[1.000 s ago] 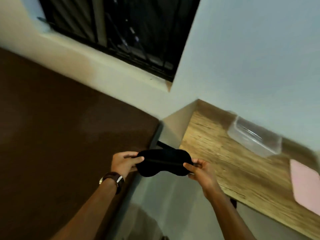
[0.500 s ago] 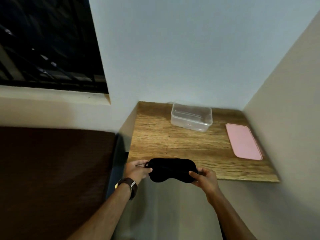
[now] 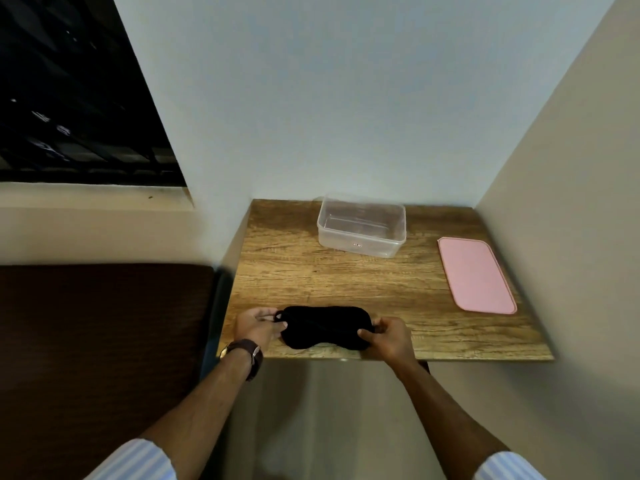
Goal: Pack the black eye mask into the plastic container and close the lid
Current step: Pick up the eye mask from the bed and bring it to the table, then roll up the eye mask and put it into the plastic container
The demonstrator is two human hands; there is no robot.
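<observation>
Small wooden table [image 3: 298,271] in a wall corner; at its near edge both hands pinch the black eye mask [image 3: 325,328], left hand [image 3: 258,327] on its left end, right hand [image 3: 389,337] on its right, long axis left-right; beyond, straight ahead, open plastic container [image 3: 362,226], empty; pink lid [image 3: 476,274] far right, nearer the right hand.

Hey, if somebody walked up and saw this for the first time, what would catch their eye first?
Most likely the black eye mask, stretched between the left hand and the right hand at the near edge of the wooden table. Next, the pink lid lying flat on the table's right side, bright against the wood. Behind, by the wall, stands the clear plastic container, open and empty.
</observation>
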